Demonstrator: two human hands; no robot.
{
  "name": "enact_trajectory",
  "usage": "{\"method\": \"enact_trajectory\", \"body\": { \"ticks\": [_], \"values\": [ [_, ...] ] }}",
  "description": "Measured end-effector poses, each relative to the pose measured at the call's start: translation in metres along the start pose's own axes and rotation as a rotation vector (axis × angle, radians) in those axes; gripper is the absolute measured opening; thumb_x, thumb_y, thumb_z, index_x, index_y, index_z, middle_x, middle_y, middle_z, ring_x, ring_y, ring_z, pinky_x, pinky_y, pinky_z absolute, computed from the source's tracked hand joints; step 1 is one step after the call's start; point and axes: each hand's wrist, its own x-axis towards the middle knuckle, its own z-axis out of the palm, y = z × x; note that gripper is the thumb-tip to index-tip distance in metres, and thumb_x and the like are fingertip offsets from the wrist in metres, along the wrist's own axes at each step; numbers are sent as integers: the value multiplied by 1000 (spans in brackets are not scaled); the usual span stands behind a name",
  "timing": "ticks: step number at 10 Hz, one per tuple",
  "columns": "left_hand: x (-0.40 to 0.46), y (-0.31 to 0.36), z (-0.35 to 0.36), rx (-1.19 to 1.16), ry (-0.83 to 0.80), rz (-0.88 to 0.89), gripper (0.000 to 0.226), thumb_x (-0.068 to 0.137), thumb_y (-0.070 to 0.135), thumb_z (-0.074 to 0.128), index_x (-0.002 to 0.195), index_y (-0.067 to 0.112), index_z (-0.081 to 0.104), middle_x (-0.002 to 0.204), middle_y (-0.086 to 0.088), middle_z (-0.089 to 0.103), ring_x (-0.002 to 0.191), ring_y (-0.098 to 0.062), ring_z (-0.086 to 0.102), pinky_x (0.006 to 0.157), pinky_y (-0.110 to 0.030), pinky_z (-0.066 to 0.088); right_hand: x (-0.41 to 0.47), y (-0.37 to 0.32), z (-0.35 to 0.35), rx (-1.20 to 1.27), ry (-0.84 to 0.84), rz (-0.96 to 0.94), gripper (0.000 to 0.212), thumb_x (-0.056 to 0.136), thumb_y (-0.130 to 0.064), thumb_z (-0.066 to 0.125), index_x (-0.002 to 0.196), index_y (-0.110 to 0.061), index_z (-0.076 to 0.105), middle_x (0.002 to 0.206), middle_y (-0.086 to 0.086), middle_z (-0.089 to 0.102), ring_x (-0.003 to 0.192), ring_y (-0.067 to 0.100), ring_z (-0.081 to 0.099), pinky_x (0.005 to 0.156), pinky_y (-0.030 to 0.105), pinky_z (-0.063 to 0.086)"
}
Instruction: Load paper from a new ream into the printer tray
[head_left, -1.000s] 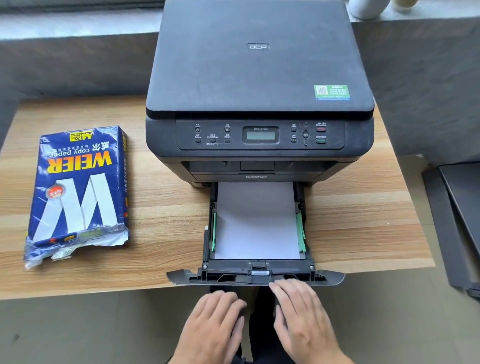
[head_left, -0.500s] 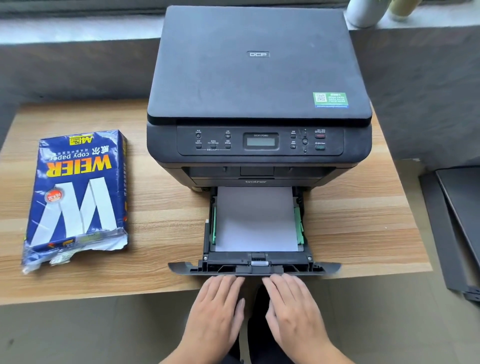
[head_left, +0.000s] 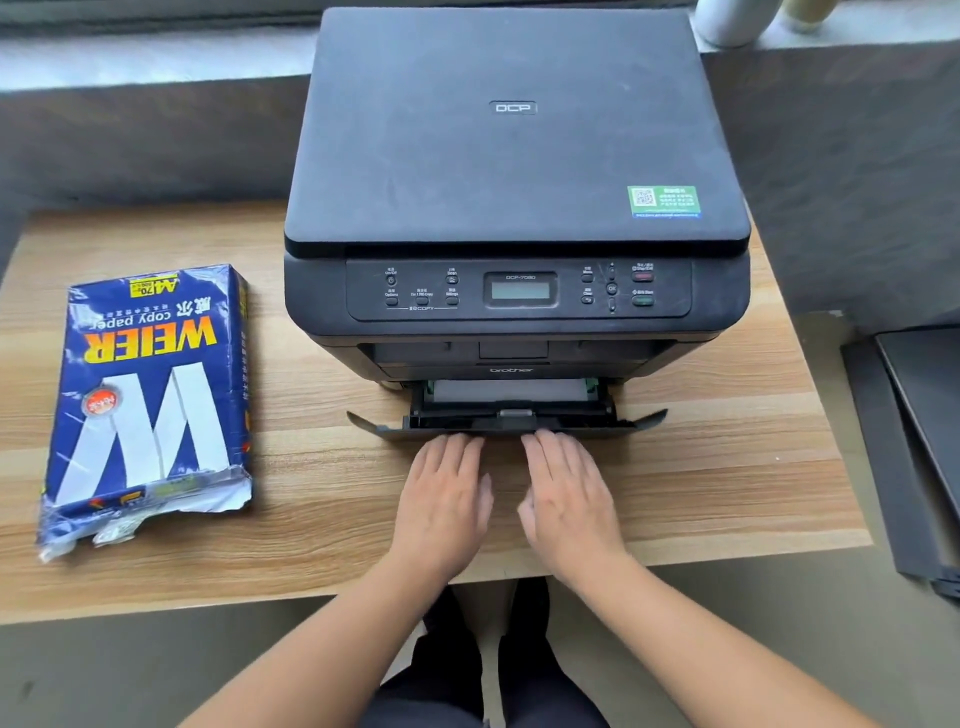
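Observation:
A black printer (head_left: 514, 171) stands at the back middle of the wooden desk (head_left: 727, 467). Its paper tray (head_left: 509, 418) sticks out only a little from the front, with a thin strip of white paper (head_left: 506, 389) showing inside. My left hand (head_left: 447, 493) and my right hand (head_left: 566, 493) lie flat side by side, fingers extended, fingertips against the tray's front lip. Neither hand holds anything. The blue ream of copy paper (head_left: 150, 395) lies on the desk's left side, its wrapper torn open at the near end.
A grey wall and ledge run behind the desk, with a white vessel (head_left: 732, 21) on the ledge at the back right. Dark flat panels (head_left: 914, 441) lean on the floor to the right of the desk. My legs show under the desk's front edge.
Both hands have pushed the tray forward into the printer. It went from mostly pulled out, with the whole sheet showing, to nearly shut.

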Motion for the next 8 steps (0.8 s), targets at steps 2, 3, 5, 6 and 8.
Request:
{"method": "enact_trajectory", "body": {
  "ticks": [2, 3, 5, 6, 8],
  "values": [
    [35, -10, 1, 21, -81, -50, 41, 81, 25, 48, 118, 6, 55, 108, -13, 61, 100, -33, 52, 91, -42, 44, 37, 3, -10, 0, 6, 37, 59, 70, -18, 60, 126, -1, 55, 114, 16, 61, 101, 35, 58, 100, 47, 48],
    [36, -7, 0, 20, -118, -48, 44, 78, 23, 49, 118, 7, 54, 108, -13, 61, 100, -33, 53, 91, -42, 45, 37, 2, -9, 22, -1, 52, 59, 71, -20, 59, 128, -2, 54, 114, 15, 59, 101, 34, 57, 99, 45, 48],
    [57, -10, -5, -58, -45, -107, 52, 74, 18, 52, 125, 4, 51, 117, -15, 60, 109, -36, 51, 99, -44, 43, 56, 9, -8, 6, -20, 52, 74, 71, -22, 68, 139, -2, 46, 134, 16, 55, 120, 36, 55, 108, 45, 44],
    [62, -12, -5, -72, -43, -125, 47, 75, 18, 54, 121, 7, 55, 113, -13, 61, 104, -34, 53, 91, -42, 46, 59, 10, -11, 33, -82, 62, 74, 74, -22, 66, 141, -3, 42, 137, 16, 52, 124, 36, 51, 112, 45, 40],
    [28, -16, -10, -59, -79, -33, 48, 80, 21, 57, 126, 7, 52, 131, -12, 56, 127, -34, 44, 108, -44, 37, 28, 27, -83, 760, -51, 181, 25, 91, -24, 66, 114, -16, 71, 118, 1, 73, 113, 17, 66, 101, 28, 47]
  ]
}}
